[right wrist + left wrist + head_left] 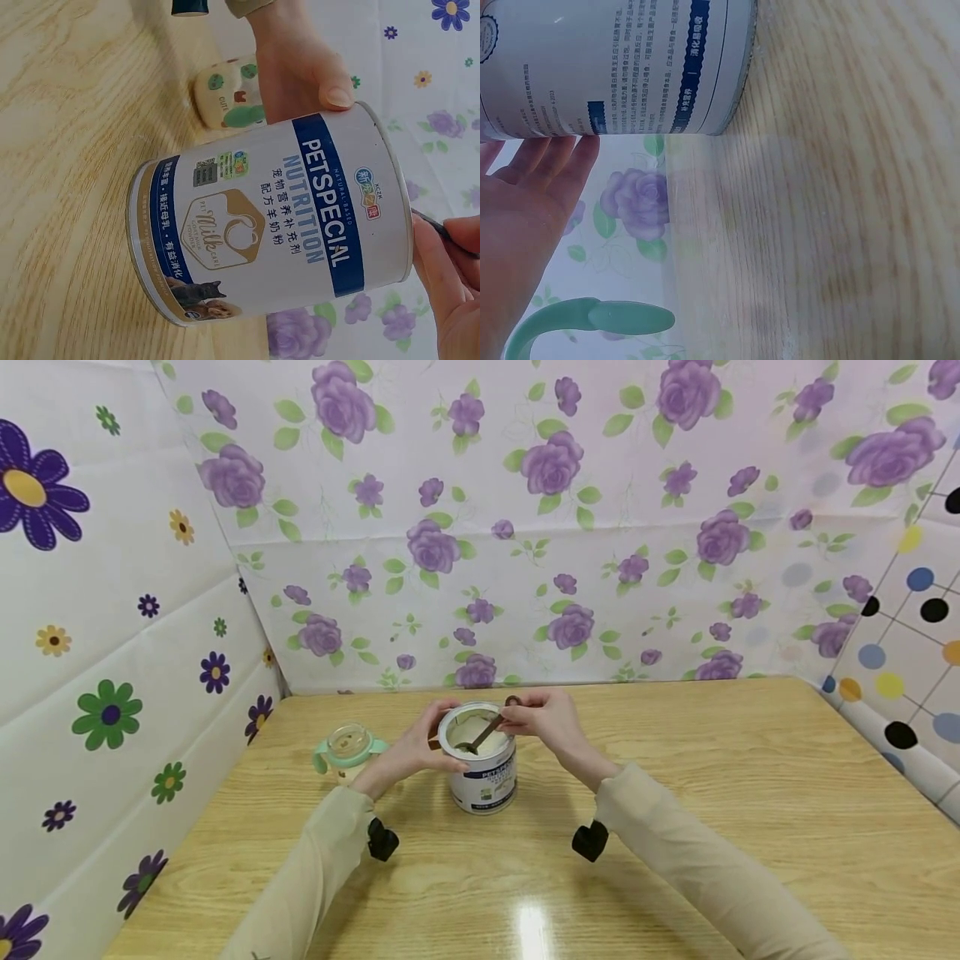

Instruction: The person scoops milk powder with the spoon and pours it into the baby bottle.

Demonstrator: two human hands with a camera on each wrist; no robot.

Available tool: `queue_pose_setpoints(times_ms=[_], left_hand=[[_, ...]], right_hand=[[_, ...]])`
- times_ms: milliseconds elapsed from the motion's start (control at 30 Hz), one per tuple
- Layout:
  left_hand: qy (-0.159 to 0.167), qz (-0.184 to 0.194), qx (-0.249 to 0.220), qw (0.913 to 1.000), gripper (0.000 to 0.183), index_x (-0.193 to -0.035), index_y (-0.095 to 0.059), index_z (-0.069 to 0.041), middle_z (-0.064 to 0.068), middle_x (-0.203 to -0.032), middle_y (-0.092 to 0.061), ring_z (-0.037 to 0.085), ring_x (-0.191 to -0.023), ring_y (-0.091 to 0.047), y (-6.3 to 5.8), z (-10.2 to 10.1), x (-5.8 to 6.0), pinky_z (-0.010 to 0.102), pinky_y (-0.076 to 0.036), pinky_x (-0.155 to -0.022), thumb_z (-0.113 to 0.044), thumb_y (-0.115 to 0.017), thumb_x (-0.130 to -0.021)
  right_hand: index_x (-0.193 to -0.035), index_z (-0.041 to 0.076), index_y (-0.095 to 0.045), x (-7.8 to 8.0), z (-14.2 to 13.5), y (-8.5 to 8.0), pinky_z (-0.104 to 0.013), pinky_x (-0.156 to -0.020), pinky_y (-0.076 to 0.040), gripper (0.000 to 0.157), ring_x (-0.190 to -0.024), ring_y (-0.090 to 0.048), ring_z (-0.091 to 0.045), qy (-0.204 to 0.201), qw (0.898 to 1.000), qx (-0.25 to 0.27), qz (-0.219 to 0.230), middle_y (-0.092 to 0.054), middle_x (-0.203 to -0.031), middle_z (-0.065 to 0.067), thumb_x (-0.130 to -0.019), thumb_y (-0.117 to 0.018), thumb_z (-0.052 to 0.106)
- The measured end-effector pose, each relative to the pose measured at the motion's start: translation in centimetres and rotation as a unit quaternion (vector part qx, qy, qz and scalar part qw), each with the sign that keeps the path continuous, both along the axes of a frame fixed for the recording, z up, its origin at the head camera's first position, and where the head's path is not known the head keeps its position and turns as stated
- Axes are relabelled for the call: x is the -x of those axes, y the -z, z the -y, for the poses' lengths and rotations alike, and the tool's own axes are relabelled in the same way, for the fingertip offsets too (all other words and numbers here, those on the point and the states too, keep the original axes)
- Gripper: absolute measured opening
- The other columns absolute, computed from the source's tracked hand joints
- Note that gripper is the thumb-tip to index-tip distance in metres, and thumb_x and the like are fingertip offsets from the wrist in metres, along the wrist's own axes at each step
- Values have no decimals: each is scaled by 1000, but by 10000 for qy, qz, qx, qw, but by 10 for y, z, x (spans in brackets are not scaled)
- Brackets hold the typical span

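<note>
A white and blue milk powder can [486, 787] stands on the table with its top uncovered. Pale powder [492, 744] shows inside. My left hand [417, 748] grips the can around its upper left side, thumb at the front; the left wrist view shows the fingers [564, 161] against the label. With my right hand [551, 724] I pinch the handle of a brown spoon [491, 732], its head down inside the can. The right wrist view shows the can's printed front [277, 217] and part of the spoon's dark handle [431, 223] at the rim.
Left of the can, behind my left wrist, stands a baby bottle [349, 741] with mint green handles and a clear top. The wooden table [675, 777] meets floral-patterned sheets [517, 568] at the back and sides. Black wrist mounts [590, 841] hang below both sleeves.
</note>
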State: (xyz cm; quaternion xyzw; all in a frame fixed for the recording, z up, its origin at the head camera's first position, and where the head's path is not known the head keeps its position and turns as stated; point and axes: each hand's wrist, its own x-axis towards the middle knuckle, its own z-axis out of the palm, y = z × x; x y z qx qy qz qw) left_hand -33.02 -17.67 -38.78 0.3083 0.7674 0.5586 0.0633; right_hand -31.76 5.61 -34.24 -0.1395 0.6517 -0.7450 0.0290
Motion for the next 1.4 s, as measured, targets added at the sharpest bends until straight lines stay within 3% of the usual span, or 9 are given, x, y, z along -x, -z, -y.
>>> queue_pose_setpoints(times_ms=[233,500,767,867,1067,1400], left_hand=[[-91,105,50,9999,88,-137,-25,-9,19,-132,-35,32,-117,-37,-1,0,-1,44,-33,-94,-3,-79,-68],[-23,124,-15,9999,88,-136,-26,-9,18,-131,-35,31,-117,-38,-2,-1,-1,44,-34,-93,-7,-81,-66],[7,131,-62,9999,88,-136,-26,-7,18,-132,-34,32,-117,-37,-2,1,-1,46,-33,-93,-7,-80,-67],[-9,183,-68,9998,88,-136,-25,-5,20,-132,-34,34,-117,-37,-8,0,-6,47,-32,-93,-3,-79,-67],[15,208,-11,9998,85,-135,-23,2,26,-131,-33,38,-116,-36,-25,-6,-19,47,-32,-94,7,-74,-67],[-8,249,27,9997,85,-136,-23,0,24,-132,-31,36,-118,-34,-26,-6,-20,47,-31,-94,6,-74,-68]], right_hand=[[-83,-15,-61,0,-3,2,-37,-67,-51,8,-69,-64,-32,347,9988,210,286,-62,-77,-22,-79,-62,-8],[-95,-17,-60,3,-7,2,-34,-68,-51,18,-67,-65,-24,700,9958,428,394,-62,-80,-22,-81,-62,-7],[-91,-17,-57,4,-11,0,-33,-72,-49,15,-73,-65,-25,723,9920,958,397,-59,-84,-21,-81,-63,-7],[-92,-17,-57,4,-13,0,-34,-73,-49,16,-75,-65,-26,655,9912,1072,410,-60,-85,-22,-81,-63,-7],[-93,-15,-57,5,-17,0,-34,-74,-49,15,-76,-64,-27,565,9905,1173,439,-61,-86,-21,-82,-62,-7],[-98,-17,-56,6,-18,2,-33,-74,-49,20,-76,-64,-26,641,9917,991,505,-61,-84,-19,-82,-62,-7]])
